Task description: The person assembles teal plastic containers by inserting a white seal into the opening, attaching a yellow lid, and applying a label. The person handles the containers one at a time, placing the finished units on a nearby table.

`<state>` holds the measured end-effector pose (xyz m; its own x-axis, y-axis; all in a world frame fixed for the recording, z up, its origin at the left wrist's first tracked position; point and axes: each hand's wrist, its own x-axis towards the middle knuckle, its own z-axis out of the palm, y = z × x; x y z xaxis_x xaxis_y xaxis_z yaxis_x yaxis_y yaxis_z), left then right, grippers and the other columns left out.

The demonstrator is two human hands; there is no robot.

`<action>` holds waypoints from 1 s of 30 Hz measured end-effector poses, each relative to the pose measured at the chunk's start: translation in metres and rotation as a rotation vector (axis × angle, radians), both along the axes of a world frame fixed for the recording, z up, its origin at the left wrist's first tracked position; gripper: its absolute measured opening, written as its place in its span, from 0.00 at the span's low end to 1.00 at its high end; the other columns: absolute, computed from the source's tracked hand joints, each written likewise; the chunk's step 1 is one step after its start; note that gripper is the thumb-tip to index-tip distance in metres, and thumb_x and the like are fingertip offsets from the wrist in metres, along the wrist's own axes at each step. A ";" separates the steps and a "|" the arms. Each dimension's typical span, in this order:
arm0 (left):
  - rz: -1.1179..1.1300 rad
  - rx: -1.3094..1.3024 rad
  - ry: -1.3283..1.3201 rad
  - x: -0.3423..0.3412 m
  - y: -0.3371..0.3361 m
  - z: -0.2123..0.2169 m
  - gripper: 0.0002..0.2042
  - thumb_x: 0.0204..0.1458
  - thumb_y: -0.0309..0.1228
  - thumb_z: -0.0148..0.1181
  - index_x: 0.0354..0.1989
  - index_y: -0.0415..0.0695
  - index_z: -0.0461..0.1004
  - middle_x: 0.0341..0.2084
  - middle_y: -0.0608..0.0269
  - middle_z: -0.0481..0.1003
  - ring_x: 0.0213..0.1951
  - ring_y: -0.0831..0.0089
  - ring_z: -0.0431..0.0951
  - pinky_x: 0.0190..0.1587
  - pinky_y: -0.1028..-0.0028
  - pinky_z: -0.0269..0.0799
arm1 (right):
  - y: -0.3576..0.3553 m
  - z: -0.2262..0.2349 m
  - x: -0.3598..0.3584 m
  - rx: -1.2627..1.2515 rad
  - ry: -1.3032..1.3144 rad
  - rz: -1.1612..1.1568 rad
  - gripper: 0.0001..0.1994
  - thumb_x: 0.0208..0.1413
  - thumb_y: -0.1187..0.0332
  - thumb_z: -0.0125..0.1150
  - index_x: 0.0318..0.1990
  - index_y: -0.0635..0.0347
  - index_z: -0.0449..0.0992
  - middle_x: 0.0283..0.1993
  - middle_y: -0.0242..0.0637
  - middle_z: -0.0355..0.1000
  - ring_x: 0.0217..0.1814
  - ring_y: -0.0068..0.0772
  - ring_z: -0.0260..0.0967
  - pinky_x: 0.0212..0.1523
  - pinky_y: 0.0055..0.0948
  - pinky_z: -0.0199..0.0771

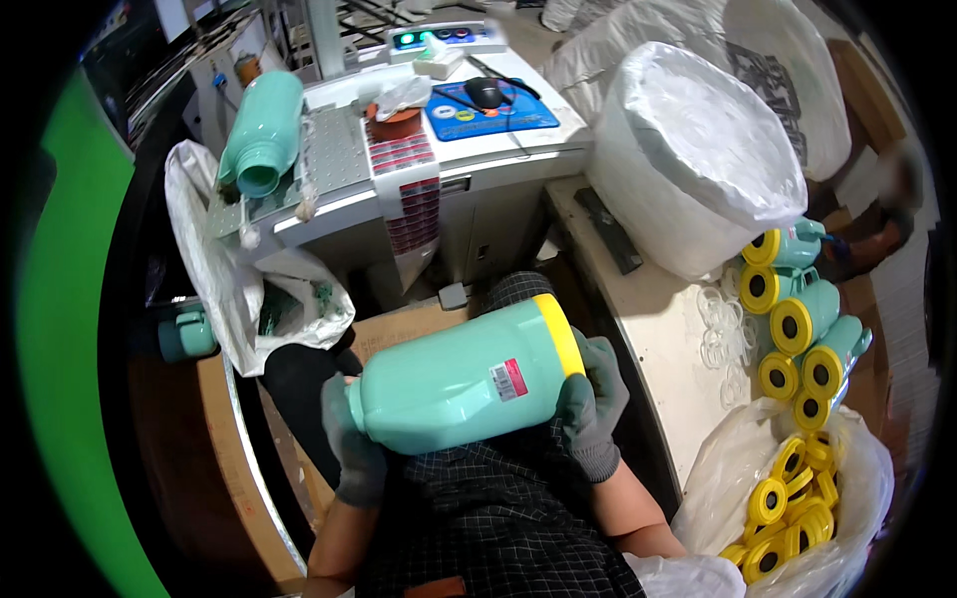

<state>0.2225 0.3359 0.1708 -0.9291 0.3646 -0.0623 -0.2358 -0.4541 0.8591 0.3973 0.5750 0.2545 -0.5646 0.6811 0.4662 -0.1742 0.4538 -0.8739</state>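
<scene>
A teal plastic thermos jug body (439, 384) with a yellow base cap (559, 337) lies sideways across my lap, tilted up a little to the right. A small red and white barcode label shows on its side. My left hand (354, 453), in a grey glove, is closed round the narrow neck end. At the other end, my right hand (595, 409), also gloved, grips the yellow cap and the edge of the body. The fingers under the jug are partly hidden.
Another teal jug body (264, 130) rests on the white machine table (344, 140) ahead. On the right are a white bag-lined tub (688, 149), several teal jugs with yellow bases (807, 309), pale rings (723, 329) and a bag of yellow caps (788, 508). A white sack (209, 229) hangs at left.
</scene>
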 end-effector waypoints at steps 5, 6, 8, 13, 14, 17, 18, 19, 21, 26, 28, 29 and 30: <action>0.161 -0.398 0.612 0.027 0.009 0.090 0.22 0.60 0.43 0.57 0.54 0.37 0.67 0.42 0.55 0.69 0.48 0.61 0.72 0.55 0.57 0.71 | 0.013 -0.031 -0.001 -0.448 -0.034 -0.094 0.21 0.74 0.56 0.49 0.56 0.68 0.77 0.48 0.35 0.77 0.47 0.24 0.74 0.51 0.27 0.76; 0.179 -0.405 0.873 0.033 0.017 0.111 0.22 0.59 0.38 0.60 0.54 0.36 0.66 0.41 0.54 0.71 0.45 0.62 0.73 0.54 0.58 0.71 | 0.019 -0.049 0.003 -0.488 -0.012 -0.085 0.23 0.73 0.53 0.54 0.57 0.68 0.76 0.48 0.35 0.77 0.47 0.23 0.72 0.52 0.28 0.75; 0.141 -0.464 1.147 0.037 0.025 0.111 0.17 0.65 0.38 0.51 0.54 0.38 0.68 0.47 0.56 0.70 0.49 0.65 0.72 0.57 0.64 0.68 | 0.024 -0.048 0.017 -0.959 0.210 0.147 0.24 0.74 0.51 0.52 0.58 0.66 0.75 0.50 0.36 0.77 0.49 0.24 0.74 0.54 0.27 0.77; -0.080 -0.224 0.748 0.044 0.045 0.086 0.22 0.66 0.41 0.55 0.62 0.42 0.66 0.54 0.57 0.67 0.53 0.66 0.70 0.59 0.63 0.67 | 0.074 -0.038 0.084 -1.251 0.541 0.131 0.30 0.70 0.44 0.53 0.64 0.63 0.72 0.59 0.48 0.76 0.58 0.38 0.75 0.60 0.37 0.79; -0.024 -0.223 0.900 0.044 0.060 0.086 0.24 0.64 0.41 0.58 0.63 0.41 0.65 0.55 0.57 0.66 0.54 0.66 0.70 0.59 0.63 0.67 | 0.099 -0.034 0.098 -1.018 0.601 0.058 0.31 0.71 0.43 0.50 0.64 0.62 0.71 0.60 0.46 0.75 0.59 0.40 0.75 0.61 0.38 0.78; -0.205 -0.283 0.971 0.031 0.066 0.097 0.28 0.54 0.31 0.62 0.64 0.38 0.65 0.57 0.58 0.63 0.53 0.68 0.68 0.55 0.67 0.68 | 0.177 0.016 0.129 -0.659 0.845 -0.122 0.31 0.72 0.41 0.42 0.67 0.58 0.69 0.61 0.38 0.74 0.60 0.41 0.74 0.63 0.41 0.77; -0.240 -0.348 0.921 0.029 0.064 0.096 0.29 0.51 0.29 0.61 0.64 0.38 0.65 0.58 0.58 0.63 0.53 0.68 0.68 0.54 0.69 0.68 | 0.226 0.015 0.168 -0.685 0.829 -0.047 0.34 0.71 0.38 0.42 0.72 0.52 0.65 0.72 0.39 0.67 0.72 0.47 0.66 0.73 0.50 0.65; -0.214 -0.383 0.969 0.028 0.068 0.094 0.28 0.48 0.25 0.57 0.62 0.37 0.66 0.57 0.58 0.64 0.49 0.69 0.68 0.50 0.71 0.68 | 0.266 0.034 0.184 -0.705 0.961 0.013 0.33 0.71 0.38 0.40 0.70 0.51 0.65 0.67 0.37 0.71 0.67 0.39 0.70 0.68 0.51 0.71; -0.224 -0.432 1.002 0.018 0.062 0.084 0.28 0.48 0.24 0.57 0.61 0.37 0.67 0.56 0.58 0.64 0.47 0.71 0.68 0.49 0.71 0.68 | 0.293 0.102 0.169 -0.918 1.061 -0.339 0.32 0.71 0.38 0.33 0.68 0.47 0.67 0.69 0.39 0.69 0.72 0.44 0.66 0.70 0.55 0.70; -0.280 -0.472 0.771 0.019 0.074 0.064 0.23 0.49 0.19 0.56 0.57 0.36 0.69 0.52 0.59 0.67 0.43 0.75 0.68 0.48 0.72 0.69 | 0.391 0.118 0.207 -0.792 1.148 -0.606 0.31 0.69 0.40 0.44 0.71 0.49 0.62 0.70 0.43 0.64 0.68 0.49 0.68 0.65 0.51 0.74; -0.275 -0.475 0.761 0.026 0.080 0.066 0.22 0.50 0.18 0.55 0.56 0.36 0.69 0.51 0.59 0.68 0.44 0.74 0.69 0.50 0.72 0.69 | 0.397 0.120 0.205 -0.800 1.112 -0.690 0.31 0.68 0.41 0.46 0.71 0.49 0.62 0.70 0.44 0.64 0.67 0.49 0.69 0.64 0.50 0.75; -0.270 -0.477 0.757 0.029 0.082 0.067 0.22 0.50 0.18 0.54 0.56 0.36 0.69 0.51 0.59 0.68 0.45 0.74 0.70 0.51 0.72 0.69 | 0.398 0.120 0.202 -0.807 1.098 -0.724 0.32 0.68 0.41 0.47 0.71 0.49 0.62 0.70 0.44 0.64 0.66 0.50 0.69 0.63 0.49 0.75; -0.275 -0.480 0.775 0.031 0.084 0.067 0.21 0.50 0.18 0.54 0.56 0.36 0.70 0.51 0.59 0.69 0.45 0.74 0.70 0.52 0.72 0.69 | 0.398 0.119 0.201 -0.811 1.089 -0.750 0.32 0.68 0.42 0.48 0.71 0.49 0.61 0.69 0.44 0.64 0.66 0.50 0.69 0.63 0.49 0.75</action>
<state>0.2534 0.4201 0.2377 -0.6600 0.6724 0.3349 0.4316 -0.0255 0.9017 0.5988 0.9735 0.3731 0.3648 0.9070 -0.2104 -0.8239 0.2092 -0.5267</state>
